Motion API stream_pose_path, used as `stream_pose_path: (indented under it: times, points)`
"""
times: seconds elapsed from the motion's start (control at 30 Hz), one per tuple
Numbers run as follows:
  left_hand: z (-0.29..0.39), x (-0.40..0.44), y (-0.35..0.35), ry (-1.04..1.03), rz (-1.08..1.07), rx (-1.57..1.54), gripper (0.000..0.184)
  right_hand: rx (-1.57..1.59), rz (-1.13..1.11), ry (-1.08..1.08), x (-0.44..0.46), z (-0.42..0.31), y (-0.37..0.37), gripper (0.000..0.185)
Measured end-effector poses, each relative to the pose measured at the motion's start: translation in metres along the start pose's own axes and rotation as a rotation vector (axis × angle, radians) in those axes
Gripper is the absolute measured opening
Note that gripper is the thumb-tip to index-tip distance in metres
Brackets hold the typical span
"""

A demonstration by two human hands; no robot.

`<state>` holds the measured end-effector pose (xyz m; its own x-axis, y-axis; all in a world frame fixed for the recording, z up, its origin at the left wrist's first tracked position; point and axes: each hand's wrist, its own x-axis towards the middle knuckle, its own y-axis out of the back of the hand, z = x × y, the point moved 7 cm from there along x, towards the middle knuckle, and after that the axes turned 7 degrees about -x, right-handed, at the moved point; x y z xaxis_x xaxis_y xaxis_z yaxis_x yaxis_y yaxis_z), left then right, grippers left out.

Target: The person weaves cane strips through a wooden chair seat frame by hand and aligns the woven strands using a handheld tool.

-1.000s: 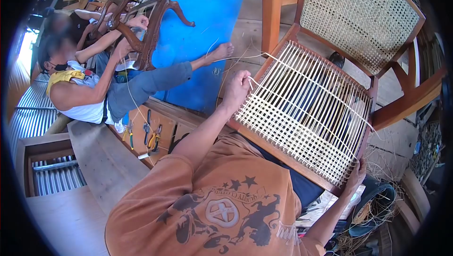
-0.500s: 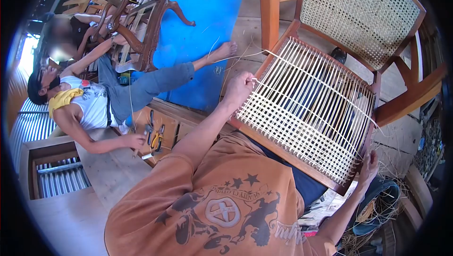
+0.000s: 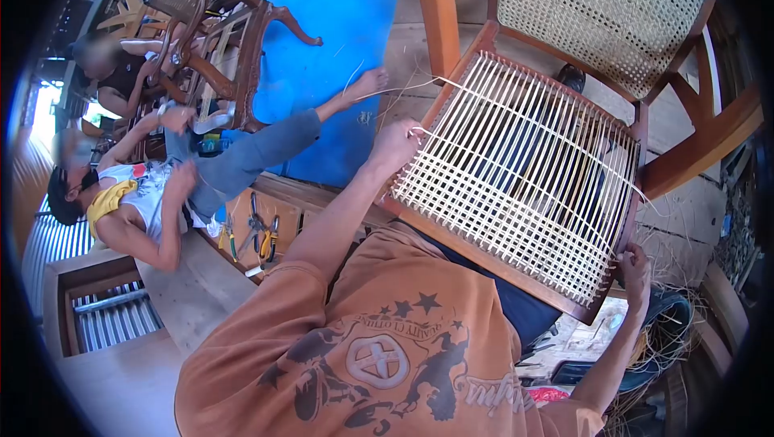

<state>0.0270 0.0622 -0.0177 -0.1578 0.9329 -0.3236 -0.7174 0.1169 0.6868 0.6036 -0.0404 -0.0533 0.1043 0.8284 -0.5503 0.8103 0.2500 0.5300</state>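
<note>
In front of me is a wooden chair whose cane seat (image 3: 500,223) is partly woven: a tight lattice near me, mostly long parallel strands farther off. My left hand (image 3: 398,145) is closed at the seat's left edge, pinching a pale cane strand (image 3: 422,130). At the right side rail (image 3: 605,292), the fingers of my right hand (image 3: 635,268) are bent together against the edge of the weave; whatever they hold is too small to make out. Another loose cane strand (image 3: 645,195) sticks out past the right rail, above that hand.
A co-worker (image 3: 133,203) sits at the left, one leg stretched over a blue sheet (image 3: 330,42). Pliers (image 3: 268,239) lie on the wooden bench near me. The chair's caned back (image 3: 597,14) rises beyond the seat. Cane scraps (image 3: 677,340) lie at the lower right.
My right hand has moved up to the seat's right rail and its fingers have closed there. My left hand stays at the left edge. The co-worker's hand has lifted away from the tools.
</note>
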Motion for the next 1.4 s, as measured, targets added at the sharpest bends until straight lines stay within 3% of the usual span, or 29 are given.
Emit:
stream_pose_path:
  times: [0.1, 0.23, 0.33, 0.43, 0.5, 0.53, 0.57, 0.63, 0.73, 0.77, 0.87, 0.9, 1.03, 1.1, 1.4]
  points:
    - [0.003, 0.002, 0.001, -0.127, -0.065, 0.063, 0.023, -0.267, 0.174, 0.124, 0.001, 0.024, 0.036, 0.033]
    - [0.017, 0.008, 0.000, -0.322, -0.212, 0.187, 0.023, -0.477, 0.182, 0.075, -0.015, 0.013, 0.065, 0.031]
    - [0.020, 0.008, -0.004, -0.458, -0.253, 0.287, 0.021, -0.435, 0.199, 0.081, -0.014, 0.024, 0.072, 0.030]
    - [0.023, 0.008, -0.003, -0.436, -0.357, 0.357, 0.022, -0.474, 0.176, 0.084, -0.007, 0.046, 0.074, 0.031]
    - [0.021, 0.007, 0.000, -0.437, -0.396, 0.383, 0.023, -0.719, 0.198, 0.173, 0.008, 0.057, 0.067, 0.031]
    - [0.014, 0.012, 0.007, -0.330, -0.334, 0.252, 0.024, -0.842, 0.215, 0.215, 0.013, 0.056, 0.064, 0.031]
    - [0.005, 0.017, 0.011, -0.228, -0.272, 0.121, 0.026, -0.651, 0.203, 0.212, 0.022, 0.060, 0.064, 0.032]
    - [-0.030, 0.028, 0.009, -0.043, -0.202, -0.053, 0.041, -0.268, 0.175, 0.191, 0.016, -0.019, 0.031, 0.033]
    - [-0.044, 0.018, -0.010, 0.277, -0.329, -0.551, 0.054, -0.286, -0.018, -0.018, 0.016, -0.029, 0.009, 0.035]
    - [-0.037, 0.009, -0.016, 0.354, -0.542, -0.732, 0.061, -0.144, -0.117, -0.175, 0.016, -0.014, 0.006, 0.034]
    - [-0.047, 0.008, -0.027, 0.406, -0.591, -0.861, 0.062, -0.143, -0.110, -0.107, 0.015, -0.004, 0.004, 0.030]
    - [-0.052, 0.013, -0.025, 0.365, -0.473, -0.758, 0.058, -0.117, -0.117, -0.104, 0.011, -0.006, 0.004, 0.031]
    - [-0.046, 0.011, -0.025, 0.314, -0.511, -0.699, 0.047, 0.082, -0.184, -0.120, 0.006, -0.012, -0.001, 0.038]
    - [-0.040, 0.009, -0.022, 0.320, -0.498, -0.644, 0.044, 0.136, -0.233, -0.192, 0.006, -0.007, 0.000, 0.050]
    - [-0.054, 0.018, -0.028, 0.268, -0.514, -0.522, 0.036, 0.189, -0.421, -0.213, 0.005, -0.021, 0.003, 0.062]
